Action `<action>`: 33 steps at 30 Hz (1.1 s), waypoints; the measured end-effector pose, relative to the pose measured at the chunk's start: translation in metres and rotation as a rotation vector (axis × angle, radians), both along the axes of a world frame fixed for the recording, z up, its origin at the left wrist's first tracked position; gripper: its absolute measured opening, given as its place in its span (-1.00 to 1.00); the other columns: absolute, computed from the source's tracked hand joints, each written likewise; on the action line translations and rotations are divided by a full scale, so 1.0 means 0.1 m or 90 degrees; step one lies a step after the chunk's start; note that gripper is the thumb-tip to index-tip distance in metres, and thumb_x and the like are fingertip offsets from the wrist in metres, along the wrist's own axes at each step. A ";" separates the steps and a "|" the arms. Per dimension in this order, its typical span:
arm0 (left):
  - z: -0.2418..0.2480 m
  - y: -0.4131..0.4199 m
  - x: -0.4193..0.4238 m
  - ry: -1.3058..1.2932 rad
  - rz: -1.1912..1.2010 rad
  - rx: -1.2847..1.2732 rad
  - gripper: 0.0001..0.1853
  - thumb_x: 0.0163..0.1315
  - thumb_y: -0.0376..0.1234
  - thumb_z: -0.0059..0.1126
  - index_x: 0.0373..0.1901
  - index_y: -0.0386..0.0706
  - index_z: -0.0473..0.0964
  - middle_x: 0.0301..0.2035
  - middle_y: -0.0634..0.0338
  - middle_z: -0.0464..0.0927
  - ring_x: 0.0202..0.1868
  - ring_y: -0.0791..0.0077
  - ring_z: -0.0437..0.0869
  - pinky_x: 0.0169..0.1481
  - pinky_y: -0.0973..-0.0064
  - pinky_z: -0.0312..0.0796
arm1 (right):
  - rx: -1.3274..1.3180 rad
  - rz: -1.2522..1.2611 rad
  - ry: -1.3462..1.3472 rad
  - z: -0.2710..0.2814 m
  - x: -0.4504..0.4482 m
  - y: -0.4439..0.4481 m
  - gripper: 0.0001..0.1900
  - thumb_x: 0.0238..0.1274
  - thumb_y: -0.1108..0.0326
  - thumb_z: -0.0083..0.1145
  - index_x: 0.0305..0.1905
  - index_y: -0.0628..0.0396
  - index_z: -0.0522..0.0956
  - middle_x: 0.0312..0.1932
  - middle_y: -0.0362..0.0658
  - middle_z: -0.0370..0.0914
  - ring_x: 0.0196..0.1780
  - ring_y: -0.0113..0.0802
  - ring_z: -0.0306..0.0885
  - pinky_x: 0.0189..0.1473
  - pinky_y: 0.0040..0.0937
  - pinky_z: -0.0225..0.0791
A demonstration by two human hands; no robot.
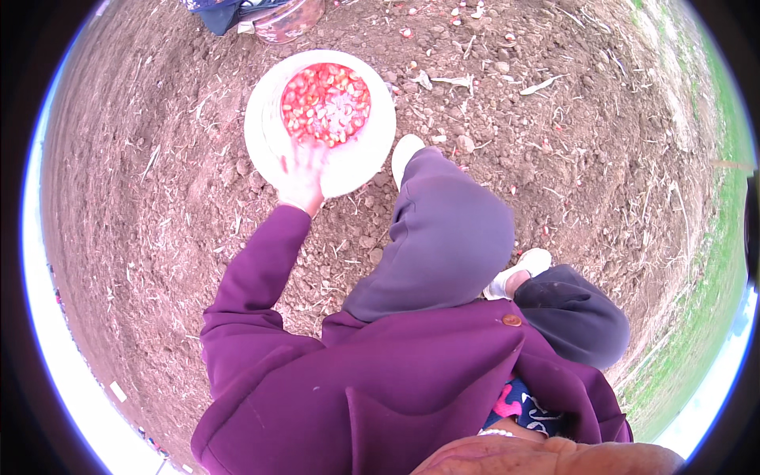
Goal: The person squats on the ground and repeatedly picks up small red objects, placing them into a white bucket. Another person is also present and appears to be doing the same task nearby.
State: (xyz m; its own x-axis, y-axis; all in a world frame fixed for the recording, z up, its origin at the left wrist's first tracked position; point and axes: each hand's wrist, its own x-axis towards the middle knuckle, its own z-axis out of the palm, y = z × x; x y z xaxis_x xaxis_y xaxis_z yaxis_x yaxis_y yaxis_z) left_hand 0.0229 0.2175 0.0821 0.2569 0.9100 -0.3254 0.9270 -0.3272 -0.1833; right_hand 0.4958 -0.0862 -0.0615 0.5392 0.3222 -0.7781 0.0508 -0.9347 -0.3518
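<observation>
A white bucket (261, 113) stands on the soil ahead of me, its bottom covered with red-stained pale pieces (325, 104) that look like garlic cloves. My left hand (303, 172), blurred, reaches over the bucket's near side from a purple sleeve. Its fingers are apart and point towards the cloves; I see nothing held in them, though the palm side is hidden. Whether the fingertips touch the cloves cannot be told. My right hand is out of view. My bent leg in grey trousers (445, 237) and a white shoe (407, 155) are just right of the bucket.
Beyond the bucket stands a reddish container (291, 21) with dark blue cloth (222, 15) beside it. Loose red-stained cloves (406, 32) and dry husks (541, 85) lie scattered on the crumbly soil (178, 196). A strip of green grass (706, 279) runs along the right.
</observation>
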 end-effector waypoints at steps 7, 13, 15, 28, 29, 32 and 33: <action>-0.52 0.83 -0.16 -0.148 0.116 -0.081 -0.20 -0.01 -0.17 0.21 0.33 -0.17 0.19 0.32 -0.10 0.14 0.40 0.02 0.08 0.35 0.12 0.19 | -0.001 -0.004 -0.005 0.04 0.01 0.07 -0.55 0.15 0.36 0.04 0.19 0.03 0.45 -0.06 -0.02 0.60 -0.12 -0.22 0.62 -0.17 -0.24 0.48; -1.04 1.71 -0.59 -0.219 0.114 -0.057 -0.11 0.04 0.02 0.17 0.36 -0.22 0.13 0.31 -0.14 0.17 0.39 0.04 0.12 0.36 0.19 0.18 | 0.005 -0.033 0.000 0.01 0.04 0.11 -0.54 0.15 0.36 0.05 0.20 0.03 0.44 -0.06 -0.02 0.59 -0.13 -0.23 0.62 -0.17 -0.25 0.48; -1.19 1.76 -0.47 -0.319 0.321 -0.145 -0.10 0.08 0.13 0.10 0.38 -0.17 0.12 0.34 -0.12 0.12 0.40 0.11 0.11 0.36 0.35 0.18 | 0.009 -0.044 0.006 0.00 0.02 0.10 -0.54 0.15 0.36 0.05 0.21 0.04 0.43 -0.05 -0.02 0.59 -0.13 -0.23 0.62 -0.17 -0.25 0.48; -1.30 1.54 0.57 -0.004 0.100 -0.090 -0.12 -0.07 0.02 0.22 0.36 0.18 0.11 0.16 -0.08 0.34 0.26 0.02 0.31 0.31 0.17 0.18 | 0.064 -0.224 -0.015 0.08 0.17 -0.16 -0.51 0.15 0.37 0.05 0.24 0.06 0.40 -0.04 -0.02 0.58 -0.14 -0.24 0.61 -0.18 -0.27 0.49; -1.34 1.53 0.60 -0.022 0.119 -0.038 -0.14 -0.08 -0.07 0.28 0.35 0.24 0.13 0.12 -0.07 0.39 0.22 0.04 0.38 0.26 0.17 0.27 | 0.072 -0.245 -0.021 0.10 0.20 -0.22 -0.51 0.15 0.37 0.05 0.24 0.06 0.40 -0.04 -0.02 0.58 -0.14 -0.24 0.61 -0.18 -0.27 0.49; -1.41 1.64 0.56 -0.095 0.186 -0.096 -0.14 -0.18 -0.22 0.42 0.27 0.20 0.23 0.08 -0.09 0.43 0.07 0.03 0.53 0.13 0.21 0.42 | 0.104 -0.315 -0.046 0.17 0.36 -0.43 -0.50 0.15 0.37 0.06 0.24 0.06 0.39 -0.03 -0.02 0.58 -0.14 -0.25 0.61 -0.18 -0.27 0.49; -1.45 1.65 0.51 -0.105 0.204 -0.065 -0.17 -0.22 -0.27 0.46 0.22 0.12 0.32 0.03 -0.08 0.48 0.01 0.05 0.58 0.08 0.22 0.45 | 0.114 -0.338 -0.057 0.21 0.44 -0.51 -0.50 0.15 0.38 0.06 0.25 0.06 0.39 -0.03 -0.02 0.58 -0.14 -0.25 0.61 -0.18 -0.27 0.49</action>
